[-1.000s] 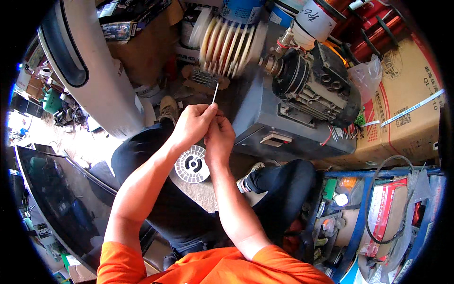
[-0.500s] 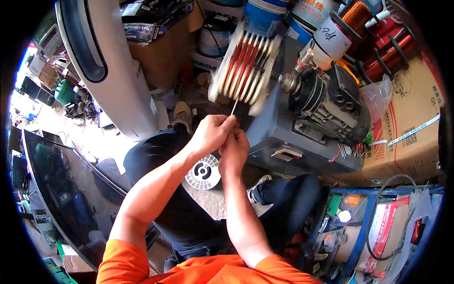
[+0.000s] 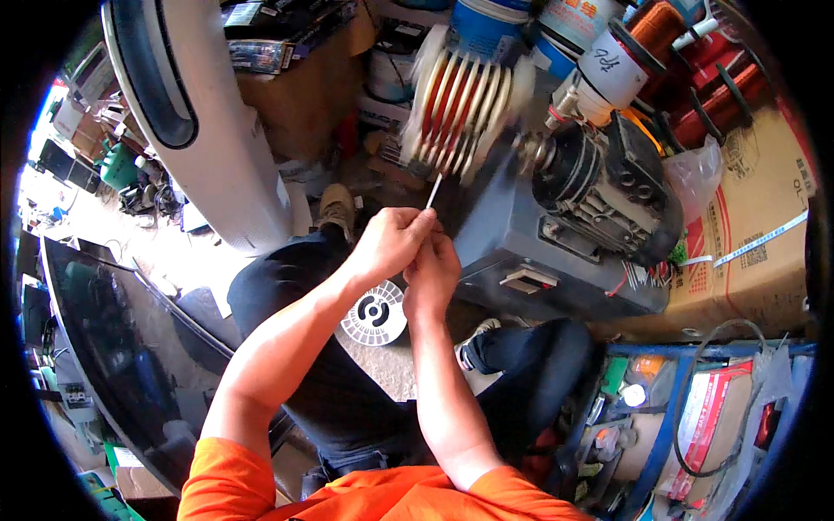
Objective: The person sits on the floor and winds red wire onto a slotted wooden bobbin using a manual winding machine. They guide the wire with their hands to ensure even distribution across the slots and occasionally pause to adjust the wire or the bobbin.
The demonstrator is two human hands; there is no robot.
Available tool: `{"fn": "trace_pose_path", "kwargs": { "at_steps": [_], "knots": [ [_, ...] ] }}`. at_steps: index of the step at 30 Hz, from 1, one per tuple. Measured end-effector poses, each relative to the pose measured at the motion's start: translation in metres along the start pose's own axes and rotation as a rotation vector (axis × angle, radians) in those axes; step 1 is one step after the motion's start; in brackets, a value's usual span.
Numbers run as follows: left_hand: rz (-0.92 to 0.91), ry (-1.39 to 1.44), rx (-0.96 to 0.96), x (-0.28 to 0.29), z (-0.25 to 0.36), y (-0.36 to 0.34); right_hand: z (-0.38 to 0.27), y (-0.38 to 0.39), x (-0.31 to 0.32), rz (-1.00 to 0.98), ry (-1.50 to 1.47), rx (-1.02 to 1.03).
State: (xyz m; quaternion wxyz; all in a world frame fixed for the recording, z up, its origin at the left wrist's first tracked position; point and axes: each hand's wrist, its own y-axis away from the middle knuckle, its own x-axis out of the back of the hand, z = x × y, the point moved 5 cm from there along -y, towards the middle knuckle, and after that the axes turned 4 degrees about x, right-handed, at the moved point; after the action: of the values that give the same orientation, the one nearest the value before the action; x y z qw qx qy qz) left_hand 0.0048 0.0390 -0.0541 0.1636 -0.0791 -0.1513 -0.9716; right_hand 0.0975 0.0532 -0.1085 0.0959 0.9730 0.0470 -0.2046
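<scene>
Ahead of me a multi-groove coil winding former [image 3: 459,113], cream discs with reddish copper wire between them, is mounted on the shaft of a black motor [image 3: 599,195]. Its edges are smeared by motion. A thin white sleeve [image 3: 434,191] runs from its lower side down to my fingertips. My left hand [image 3: 389,247] is closed, pinching the sleeve between thumb and forefinger. Just below and to its right, my right hand [image 3: 432,280] is curled closed against it. What lies between the right fingers is hidden.
The motor sits on a dark grey metal cabinet [image 3: 486,247]. Right stand a cardboard box [image 3: 756,252], copper wire spools [image 3: 656,30] and a blue divided crate [image 3: 665,417]. A tall white appliance [image 3: 221,174] leans at left. A round white slotted disc [image 3: 373,334] lies between my legs.
The winding former has turned and appears slightly farther right. The sleeve's upper end has shifted a little right with it. Both hands keep almost the same place and hold.
</scene>
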Motion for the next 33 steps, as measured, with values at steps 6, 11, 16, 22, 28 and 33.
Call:
{"fn": "trace_pose_path", "kwargs": {
  "at_steps": [6,11,16,22,28,33],
  "knots": [
    [0.006,-0.042,0.013,0.003,0.009,0.005,-0.005,0.003,-0.006,-0.017,0.020,-0.019],
    [0.007,-0.020,-0.017,0.001,0.004,0.003,-0.004,0.003,-0.003,-0.030,0.017,-0.023],
    [0.002,-0.028,-0.028,0.002,-0.001,0.000,-0.005,0.003,-0.006,-0.023,0.029,0.012],
    [0.009,-0.029,-0.026,0.002,-0.002,-0.001,-0.004,0.003,-0.005,-0.023,0.048,0.009],
    [0.012,-0.025,-0.018,0.002,-0.001,-0.001,-0.008,0.004,-0.007,-0.027,0.035,-0.016],
    [0.007,-0.030,-0.024,0.002,0.002,0.001,-0.011,0.006,-0.007,-0.027,0.000,-0.067]
  ]
}}
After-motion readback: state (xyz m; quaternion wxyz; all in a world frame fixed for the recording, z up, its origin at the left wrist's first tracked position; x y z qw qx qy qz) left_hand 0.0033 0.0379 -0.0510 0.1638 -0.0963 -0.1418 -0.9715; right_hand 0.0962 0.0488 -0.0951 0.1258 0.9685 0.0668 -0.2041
